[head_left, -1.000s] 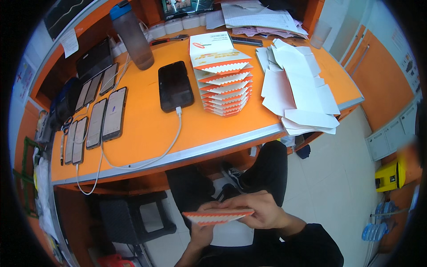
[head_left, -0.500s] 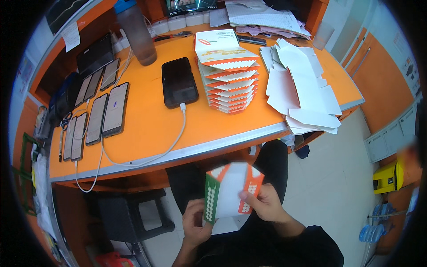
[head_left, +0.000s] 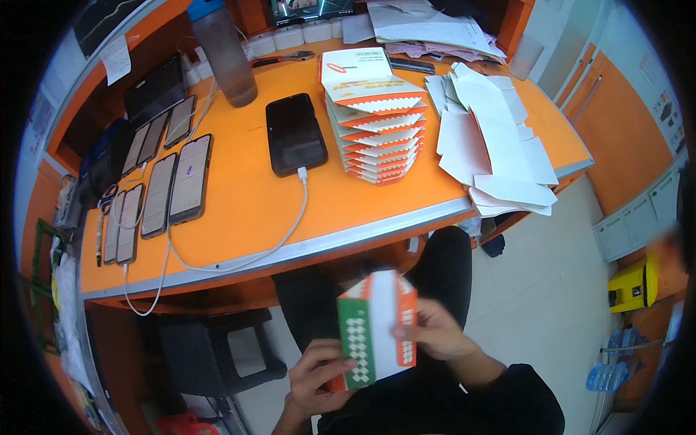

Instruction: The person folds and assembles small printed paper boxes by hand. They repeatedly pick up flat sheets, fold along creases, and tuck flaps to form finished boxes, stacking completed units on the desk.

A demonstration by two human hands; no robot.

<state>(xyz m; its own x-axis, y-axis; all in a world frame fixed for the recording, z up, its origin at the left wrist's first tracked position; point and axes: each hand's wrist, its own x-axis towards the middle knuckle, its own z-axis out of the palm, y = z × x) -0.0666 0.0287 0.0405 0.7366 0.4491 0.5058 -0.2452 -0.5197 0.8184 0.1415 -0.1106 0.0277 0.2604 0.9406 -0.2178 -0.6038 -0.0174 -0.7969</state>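
Note:
Over my lap I hold a partly folded paper carton (head_left: pixel 380 319), with a green patterned side, a white middle and an orange-red side. My left hand (head_left: pixel 319 375) is closed round its lower left corner, thumb by the green side. The right hand (head_left: pixel 444 335) grips the orange side, its thumb on the front and its other fingers mostly hidden behind. On the orange table beyond, a stack of folded orange-and-white cartons (head_left: pixel 377 138) sits nested. Right of that lie flat white carton blanks (head_left: pixel 500 152), overhanging the table's front edge.
A black phone (head_left: pixel 296 135) on a white cable (head_left: pixel 293 225) lies left of the stack. Several more phones (head_left: pixel 190 177) rest at the table's left. Behind are a grey bottle (head_left: pixel 230 69), pliers (head_left: pixel 290 57) and papers (head_left: pixel 428 29). A dark stool (head_left: pixel 217 351) stands below.
The carton has turned so that more of its green side shows and the orange side looks narrower. My left hand has shifted slightly down and left; both hands keep hold.

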